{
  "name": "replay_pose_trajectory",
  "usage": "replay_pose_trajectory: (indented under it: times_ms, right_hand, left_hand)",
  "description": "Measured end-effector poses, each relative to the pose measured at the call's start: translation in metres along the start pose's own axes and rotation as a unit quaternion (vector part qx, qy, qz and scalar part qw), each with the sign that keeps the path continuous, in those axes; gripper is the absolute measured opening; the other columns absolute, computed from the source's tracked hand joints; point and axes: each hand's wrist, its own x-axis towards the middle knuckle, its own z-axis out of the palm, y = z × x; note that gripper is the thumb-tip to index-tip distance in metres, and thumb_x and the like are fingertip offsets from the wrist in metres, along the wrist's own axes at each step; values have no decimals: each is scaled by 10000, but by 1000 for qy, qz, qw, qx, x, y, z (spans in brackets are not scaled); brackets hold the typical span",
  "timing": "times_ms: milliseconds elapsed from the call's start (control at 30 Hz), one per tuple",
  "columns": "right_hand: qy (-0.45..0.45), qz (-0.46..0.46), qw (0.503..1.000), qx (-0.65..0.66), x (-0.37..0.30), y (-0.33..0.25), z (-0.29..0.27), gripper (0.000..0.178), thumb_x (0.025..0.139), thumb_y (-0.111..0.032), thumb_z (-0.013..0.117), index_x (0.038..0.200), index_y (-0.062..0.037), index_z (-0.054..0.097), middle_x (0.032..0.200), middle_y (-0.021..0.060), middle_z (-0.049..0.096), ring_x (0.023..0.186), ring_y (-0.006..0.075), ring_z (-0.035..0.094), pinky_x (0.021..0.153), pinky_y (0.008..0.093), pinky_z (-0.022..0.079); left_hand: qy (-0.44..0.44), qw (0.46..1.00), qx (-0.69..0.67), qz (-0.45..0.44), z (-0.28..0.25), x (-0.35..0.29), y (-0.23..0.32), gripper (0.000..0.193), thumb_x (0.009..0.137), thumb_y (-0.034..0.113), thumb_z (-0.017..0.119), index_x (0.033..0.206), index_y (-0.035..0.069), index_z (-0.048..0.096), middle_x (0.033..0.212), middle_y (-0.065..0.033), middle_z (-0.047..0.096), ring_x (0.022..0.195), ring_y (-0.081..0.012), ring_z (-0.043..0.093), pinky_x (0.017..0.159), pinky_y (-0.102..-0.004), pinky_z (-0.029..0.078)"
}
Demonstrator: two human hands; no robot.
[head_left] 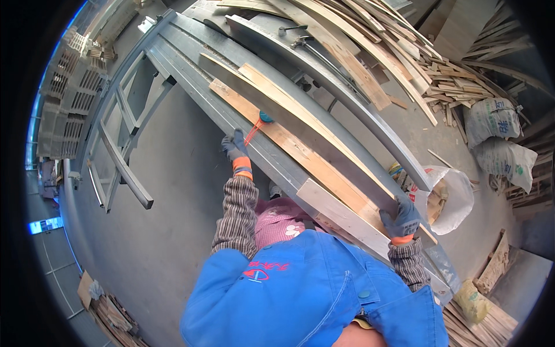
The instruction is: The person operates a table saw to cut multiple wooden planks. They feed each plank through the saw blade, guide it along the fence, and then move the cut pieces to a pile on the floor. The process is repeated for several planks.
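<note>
My left hand (235, 146), in a grey glove with an orange cuff, is at the near edge of the long metal bench (191, 95). Its fingers look curled; what they hold, if anything, is unclear. Just beside it, an orange cord (252, 132) runs to a teal tape measure (265, 117) on a flat wooden board (300, 151). My right hand (403, 218), gloved alike, grips the right end of a long wooden strip (324, 134) standing on edge behind that board. A paler board (341, 213) lies along the bench's near side.
A metal frame (124, 156) stands left of the bench. Beyond it runs a curved metal rail (347, 95), with a hammer (292, 29) nearby. Wood strips (387, 40) are heaped at the back right, near white sacks (491, 124). An open white bag (454, 196) stands beyond my right hand.
</note>
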Motion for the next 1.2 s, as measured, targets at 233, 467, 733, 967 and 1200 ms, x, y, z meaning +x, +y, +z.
replay_pose_trajectory:
  times_ms: [233, 467, 733, 967, 1200]
  right_hand:
    - [180, -124, 974, -66, 55, 21, -19, 359, 679, -121, 815, 952, -127, 583, 854, 69, 621, 792, 275, 614, 695, 387, 485]
    - [175, 80, 964, -185, 19, 86, -86, 364, 768, -200, 756, 1090, -70, 648, 1189, 166, 589, 1114, 347, 542, 952, 441, 433]
    - [156, 604, 725, 291, -139, 249, -45, 704, 831, -444, 701, 1406, -128, 443, 1313, 61, 531, 1164, 235, 526, 923, 427, 431]
    - [212, 600, 662, 396, -132, 216, -50, 404, 900, -365, 634, 1221, -124, 585, 1000, 47, 630, 836, 184, 618, 630, 274, 489]
    - [161, 588, 699, 373, -124, 229, -35, 309, 897, -309, 660, 1122, -103, 608, 885, 27, 633, 664, 128, 593, 533, 236, 479]
  left_hand:
    - [-390, 846, -280, -233, 84, -158, 195, 441, 905, 393, 621, 1215, 86, 558, 1115, -103, 635, 1019, -247, 621, 842, -406, 521]
    - [-377, 823, -360, -224, 115, -169, 183, 324, 935, 175, 588, 1202, -9, 573, 1157, -123, 641, 1043, -243, 637, 900, -383, 551]
    - [-398, 820, -317, -262, 150, -202, 145, 430, 936, 61, 551, 1347, 43, 428, 1230, -154, 609, 1124, -312, 601, 913, -473, 538]
    - [-363, 843, -271, -292, 173, -194, 117, 352, 928, 141, 602, 1265, 86, 515, 1099, -75, 648, 940, -232, 669, 768, -411, 591]
    - [-388, 786, -311, -368, 191, -181, 111, 294, 935, 218, 592, 1182, 62, 558, 1061, -89, 666, 961, -257, 669, 844, -431, 567]
